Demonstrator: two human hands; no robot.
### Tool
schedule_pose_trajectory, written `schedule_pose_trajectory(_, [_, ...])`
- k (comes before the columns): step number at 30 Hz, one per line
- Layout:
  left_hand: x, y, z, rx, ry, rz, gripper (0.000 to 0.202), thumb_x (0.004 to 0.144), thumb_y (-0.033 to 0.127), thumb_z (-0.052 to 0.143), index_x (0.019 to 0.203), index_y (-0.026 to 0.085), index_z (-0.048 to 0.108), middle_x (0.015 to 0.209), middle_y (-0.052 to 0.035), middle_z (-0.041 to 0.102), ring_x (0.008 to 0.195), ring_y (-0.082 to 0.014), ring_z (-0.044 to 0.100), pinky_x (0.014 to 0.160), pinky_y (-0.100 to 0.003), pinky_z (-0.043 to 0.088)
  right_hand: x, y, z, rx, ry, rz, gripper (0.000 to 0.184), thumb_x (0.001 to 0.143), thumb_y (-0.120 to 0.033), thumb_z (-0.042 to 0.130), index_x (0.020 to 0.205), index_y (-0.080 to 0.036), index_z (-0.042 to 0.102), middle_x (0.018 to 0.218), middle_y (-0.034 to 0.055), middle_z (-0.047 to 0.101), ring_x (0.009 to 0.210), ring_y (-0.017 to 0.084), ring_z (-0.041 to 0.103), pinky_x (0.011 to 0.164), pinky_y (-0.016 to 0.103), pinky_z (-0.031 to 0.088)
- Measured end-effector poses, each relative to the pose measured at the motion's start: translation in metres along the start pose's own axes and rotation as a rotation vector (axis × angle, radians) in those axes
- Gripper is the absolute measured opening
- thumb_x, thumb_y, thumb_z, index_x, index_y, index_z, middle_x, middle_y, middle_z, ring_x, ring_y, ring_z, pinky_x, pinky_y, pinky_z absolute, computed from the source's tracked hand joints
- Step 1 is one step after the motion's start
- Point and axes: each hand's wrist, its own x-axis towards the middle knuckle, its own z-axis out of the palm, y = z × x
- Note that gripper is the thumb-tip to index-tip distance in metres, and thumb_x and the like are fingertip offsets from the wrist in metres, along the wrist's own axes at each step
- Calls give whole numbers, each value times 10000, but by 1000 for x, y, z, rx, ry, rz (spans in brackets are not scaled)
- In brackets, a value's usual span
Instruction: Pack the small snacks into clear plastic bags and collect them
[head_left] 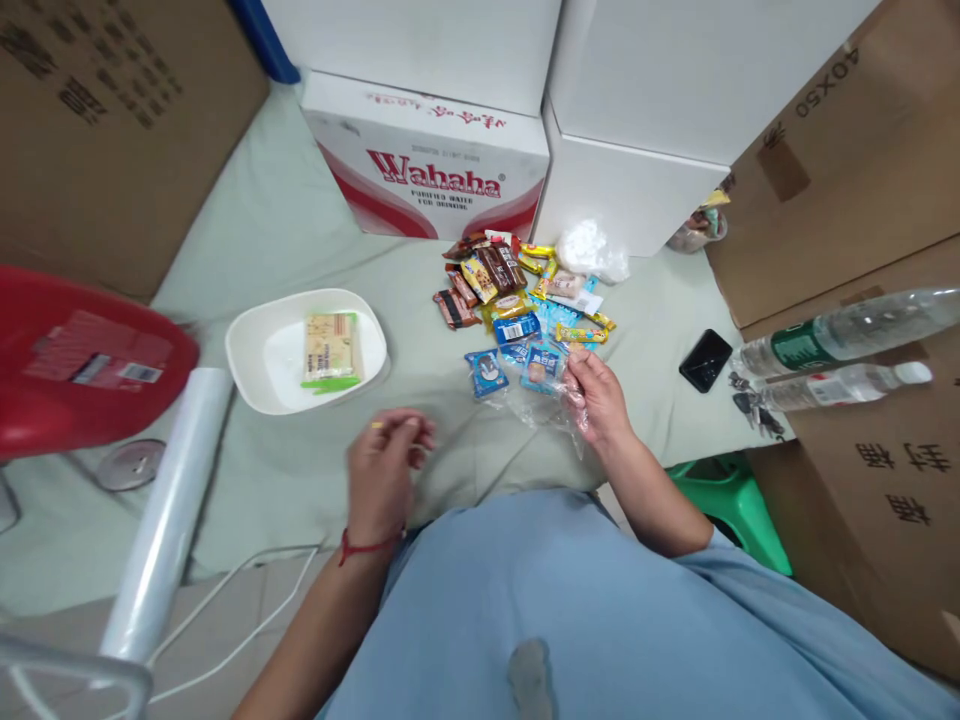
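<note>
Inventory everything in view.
Snacks: many, multicoloured, centre
Dish: one, white, left
Packet: one, beige, in dish
Thin bag: one, clear, centre
Crumpled bag: one, white, back
Wahaha carton: one, red-white, back
Boxes: several, white, back
Cardboard: several, brown, sides
Bottles: two, clear, right
Phone: one, black, right
Keys: several, dark, right
Stool: one, green, right
Roll: one, whitish, left
Object: one, red, left
Cloth: one, greenish, beneath
Left grip: one, bare, front
Right grip: one, bare, holding thin bag
</note>
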Motion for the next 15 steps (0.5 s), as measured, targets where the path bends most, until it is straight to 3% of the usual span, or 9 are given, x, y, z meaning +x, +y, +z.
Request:
schedule_pose_trajectory(2, [-7,-1,21,-149,-286,-354,412,899,555,652,989,153,675,973,-111,722,776,-184,678,559,-245,486,2,-2,-1,178,7,85,399,773,-331,883,831,-223,503,556,-132,467,362,17,290,317,132,218])
schedule_pose_trajectory(4, [-8,-1,45,-261,-484,-565,479,895,608,660,1020,147,699,1078,-152,739,918,-224,717,660,-286,569,5,-2,-2,340,-8,194,346,826,-235,836,817,-214,490,548,-139,449,349,8,282,303,112,233])
schedule_pose_trajectory(8, [6,2,87,-509,-589,-637,375,898,529,706,1043,183,705,1228,-142,723,1234,-281,653,919,-433,608,5,-2,-7,598,-86,349,218,979,-152,640,838,-213,487,534,-137,432,340,20,328,304,95,281])
schedule_pose_trajectory(11, [19,0,104,-659,-588,-638,211,840,338,779,959,189,689,1130,-100,751,1254,-292,656,1025,-518,564,4,-1,-21,680,-134,341,228,1006,-147,595,827,-216,471,528,-133,427,347,20,347,317,88,289])
schedule_pose_trajectory(13, [23,-4,107,-698,-594,-654,159,794,216,787,892,196,663,1069,-65,766,1221,-284,686,1048,-518,551,6,-2,-36,667,-139,284,242,976,-157,647,829,-219,465,533,-134,424,351,18,335,326,83,280])
schedule_pose_trajectory(15, [23,-11,107,-635,-642,-718,127,801,195,769,844,189,650,1012,-56,778,1123,-254,734,1001,-433,573,8,-4,-52,598,-127,210,252,935,-170,700,849,-226,470,545,-135,420,358,23,305,337,85,273])
